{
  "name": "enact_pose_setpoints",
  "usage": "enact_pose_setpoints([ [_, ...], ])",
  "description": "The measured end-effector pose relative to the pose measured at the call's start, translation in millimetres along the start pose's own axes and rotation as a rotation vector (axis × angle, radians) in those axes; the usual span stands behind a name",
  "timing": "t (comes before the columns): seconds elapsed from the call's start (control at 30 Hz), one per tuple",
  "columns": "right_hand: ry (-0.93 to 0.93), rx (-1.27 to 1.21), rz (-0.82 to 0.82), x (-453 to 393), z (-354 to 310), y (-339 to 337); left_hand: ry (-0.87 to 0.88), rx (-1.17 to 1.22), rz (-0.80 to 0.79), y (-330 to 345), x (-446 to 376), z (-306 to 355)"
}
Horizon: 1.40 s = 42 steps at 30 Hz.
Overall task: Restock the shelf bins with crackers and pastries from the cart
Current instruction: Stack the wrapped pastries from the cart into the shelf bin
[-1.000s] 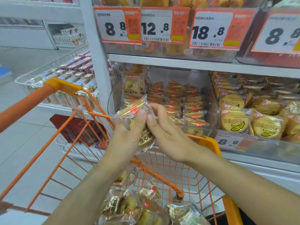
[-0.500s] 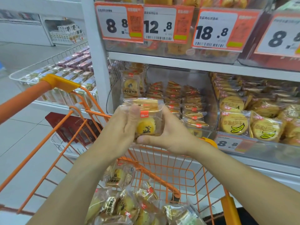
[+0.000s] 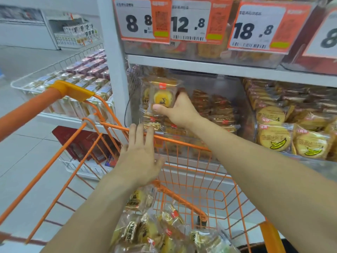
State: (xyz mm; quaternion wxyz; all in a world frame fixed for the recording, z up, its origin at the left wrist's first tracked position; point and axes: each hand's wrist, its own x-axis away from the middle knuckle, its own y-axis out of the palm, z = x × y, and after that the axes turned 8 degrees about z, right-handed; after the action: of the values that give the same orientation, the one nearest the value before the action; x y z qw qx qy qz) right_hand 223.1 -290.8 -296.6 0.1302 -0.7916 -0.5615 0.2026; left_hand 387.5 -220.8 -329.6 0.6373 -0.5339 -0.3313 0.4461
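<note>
My right hand grips a clear-wrapped yellow pastry pack and holds it upright at the left end of the clear shelf bin, in front of similar packs stacked there. My left hand hovers over the orange cart with fingers spread and nothing in it. More wrapped pastries lie heaped in the cart's basket below my arms.
Banana-print round crackers fill the bin to the right. Orange price tags hang from the upper shelf. A white upright post stands left of the bin, and a white wire basket of boxed snacks sits beyond the cart handle.
Both hands held the pastry pack over the cart before. Now my left hand has let go and dropped back, while my right hand has carried the pack forward to the bin.
</note>
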Motion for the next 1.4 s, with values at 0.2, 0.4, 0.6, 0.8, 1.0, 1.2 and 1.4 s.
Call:
enact_pose_setpoints([
  [0.2,0.048,0.141,0.091,-8.4,-11.3,44.6,-0.030,0.068,0.055,6.6,0.0,2.7],
  [0.4,0.153,-0.131,0.214,-6.2,-20.8,67.5,-0.032,0.130,0.098,7.7,-1.4,4.7],
  [0.6,0.010,-0.114,0.197,-9.0,-26.9,72.6,-0.054,0.166,0.128,8.9,-2.9,7.4],
  [0.8,0.087,-0.137,0.203,-20.5,-23.9,81.4,-0.066,0.177,0.168,12.7,-5.3,8.6],
  [1.0,0.191,-0.120,-0.047,-22.9,-28.8,53.5,-0.064,0.158,0.126,9.7,-3.8,10.4],
  [1.2,0.161,-0.028,0.019,7.4,-29.8,6.8,-0.064,0.074,0.013,-4.0,-1.3,9.5],
  [1.4,-0.196,0.034,0.200,75.5,-19.6,-35.0,0.040,-0.040,0.170,-21.8,17.8,10.5],
])
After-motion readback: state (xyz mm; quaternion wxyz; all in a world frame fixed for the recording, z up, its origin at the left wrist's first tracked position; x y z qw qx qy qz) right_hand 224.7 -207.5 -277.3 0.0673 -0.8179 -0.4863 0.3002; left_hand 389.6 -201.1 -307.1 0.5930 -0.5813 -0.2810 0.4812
